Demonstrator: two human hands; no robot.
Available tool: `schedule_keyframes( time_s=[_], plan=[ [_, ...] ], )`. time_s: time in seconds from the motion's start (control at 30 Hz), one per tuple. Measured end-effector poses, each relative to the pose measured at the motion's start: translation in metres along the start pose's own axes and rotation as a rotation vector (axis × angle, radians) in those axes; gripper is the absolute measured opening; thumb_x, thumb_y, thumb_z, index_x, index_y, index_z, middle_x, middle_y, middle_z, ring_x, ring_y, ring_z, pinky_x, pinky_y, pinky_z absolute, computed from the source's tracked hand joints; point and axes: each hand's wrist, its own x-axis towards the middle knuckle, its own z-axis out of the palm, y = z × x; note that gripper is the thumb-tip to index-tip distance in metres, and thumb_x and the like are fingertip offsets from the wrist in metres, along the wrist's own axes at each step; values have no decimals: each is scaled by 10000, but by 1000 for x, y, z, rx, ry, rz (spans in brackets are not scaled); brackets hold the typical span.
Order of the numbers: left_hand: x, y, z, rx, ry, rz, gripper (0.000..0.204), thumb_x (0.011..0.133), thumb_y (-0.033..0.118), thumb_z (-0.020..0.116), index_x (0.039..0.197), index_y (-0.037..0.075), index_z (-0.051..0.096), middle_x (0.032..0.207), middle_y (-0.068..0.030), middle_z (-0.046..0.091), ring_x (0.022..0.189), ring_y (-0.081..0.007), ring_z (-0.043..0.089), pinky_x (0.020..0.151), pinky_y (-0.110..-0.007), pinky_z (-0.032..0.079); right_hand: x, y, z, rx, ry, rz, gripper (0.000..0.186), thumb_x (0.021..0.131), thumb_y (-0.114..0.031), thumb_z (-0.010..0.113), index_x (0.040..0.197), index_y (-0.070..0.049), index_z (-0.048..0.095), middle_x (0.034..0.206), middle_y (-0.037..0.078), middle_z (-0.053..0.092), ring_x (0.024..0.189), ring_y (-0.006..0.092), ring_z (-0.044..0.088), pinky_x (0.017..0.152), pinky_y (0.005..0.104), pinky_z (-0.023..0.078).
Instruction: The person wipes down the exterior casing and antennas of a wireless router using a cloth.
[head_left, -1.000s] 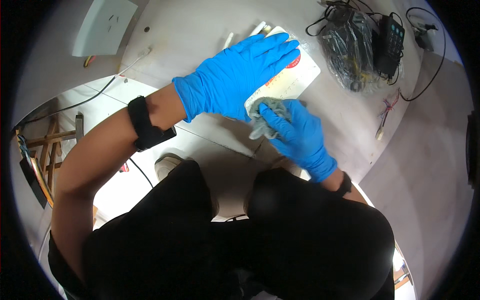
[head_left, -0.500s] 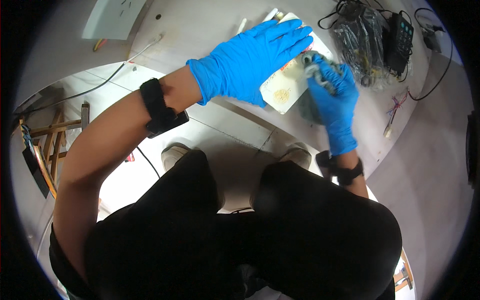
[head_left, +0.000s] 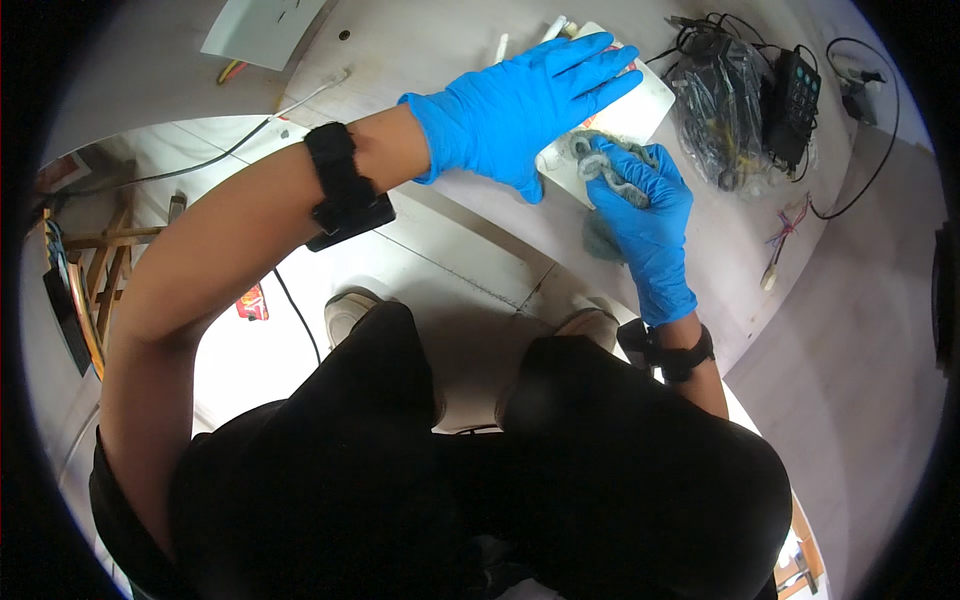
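A flat white device with rod-like antennas, which looks like a router (head_left: 650, 108), lies on the table at the far side. My left hand (head_left: 515, 118), in a blue glove, rests flat across it with the fingers stretched out. In my right hand (head_left: 650, 225), gloved in blue too, is a bunched grey-green cloth (head_left: 598, 165). The fingers are wrapped round it, and part of it hangs out below the hand. The cloth lies against the device's near right part and hides the near corner.
Right of the device sit a clear plastic bag (head_left: 715, 125), a black keypad handset (head_left: 793, 108) and tangled black cables. Thin coloured wires (head_left: 787, 235) lie nearer the table's right edge. A white cable (head_left: 312, 98) crosses at left. A wooden stool (head_left: 105, 265) stands below.
My right hand has moved the cloth left and nearer to me across the device, over its near corner. My left hand stays flat on the device. The whole view has shifted slightly.
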Motion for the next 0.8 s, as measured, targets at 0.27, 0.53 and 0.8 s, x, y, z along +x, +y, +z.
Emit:
schedule_keyframes(
  time_s=[0.27, 0.53, 0.8],
  plan=[
    [-55, 31, -9, -385, 189, -198, 1142, 594, 326, 827, 1451, 45, 125, 1462, -198, 224, 1341, -362, 251, 1117, -457, 223, -52, -32, 12, -153, -199, -36, 344, 708, -56, 697, 1049, -97, 685, 894, 60, 593, 863, 166, 604, 731, 255, 475],
    [-65, 83, -13, -328, 160, -567, 1140, 635, 474, 762, 1390, -111, 140, 1387, -287, 277, 1267, -399, 323, 1083, -446, 252, -19, -39, -44, 317, 312, 297, 165, 812, -47, 672, 962, 22, 678, 885, 52, 644, 795, 112, 595, 749, 253, 480],
    [-58, 89, 7, -246, 160, -577, 1181, 616, 500, 747, 1373, -151, 116, 1380, -344, 233, 1298, -437, 261, 1097, -458, 217, -38, 0, -5, -286, 76, -105, 454, 711, -147, 729, 1156, -159, 641, 847, 74, 517, 691, 193, 585, 627, 260, 480]
  ],
)
